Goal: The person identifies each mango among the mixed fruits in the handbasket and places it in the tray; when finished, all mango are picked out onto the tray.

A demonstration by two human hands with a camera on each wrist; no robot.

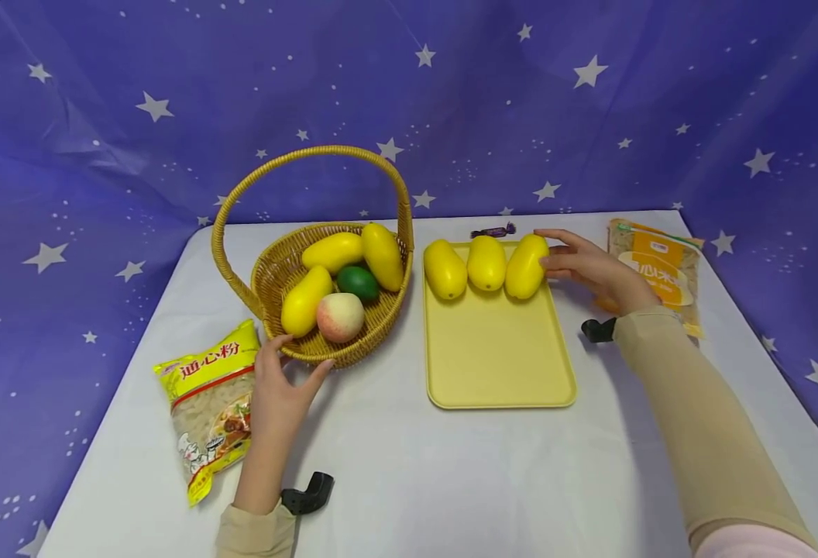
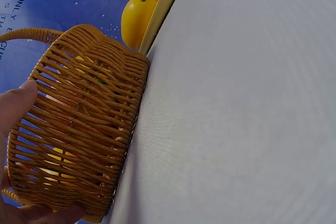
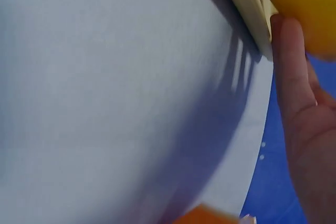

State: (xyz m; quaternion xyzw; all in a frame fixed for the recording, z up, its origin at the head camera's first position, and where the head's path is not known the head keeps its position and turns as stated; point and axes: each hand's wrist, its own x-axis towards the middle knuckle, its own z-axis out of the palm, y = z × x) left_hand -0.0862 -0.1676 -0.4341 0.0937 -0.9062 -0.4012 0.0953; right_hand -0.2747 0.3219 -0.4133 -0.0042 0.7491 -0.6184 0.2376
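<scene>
At the left, a wicker basket (image 1: 374, 329) with a tall handle holds three yellow mangoes (image 1: 307, 301), a peach (image 1: 340, 317) and a dark green oval fruit (image 1: 357, 284). My left hand (image 1: 282, 391) rests against its front side, thumb and fingers spread; in the left wrist view the thumb touches the weave near the rim. Three more mangoes (image 1: 486, 263) lie in a row along the back of a pale yellow tray (image 1: 498, 356). My right hand (image 1: 593, 267) touches the rightmost mango (image 1: 527, 266) with extended fingers, also visible in the right wrist view.
A yellow pasta bag (image 1: 214, 411) lies left of the basket, close to my left forearm. Behind my right hand is an orange-labelled bag (image 1: 660, 271). One purple-wrapped candy (image 1: 493, 231) sits behind the tray. A starry blue curtain (image 1: 451, 101) hangs at the table's back.
</scene>
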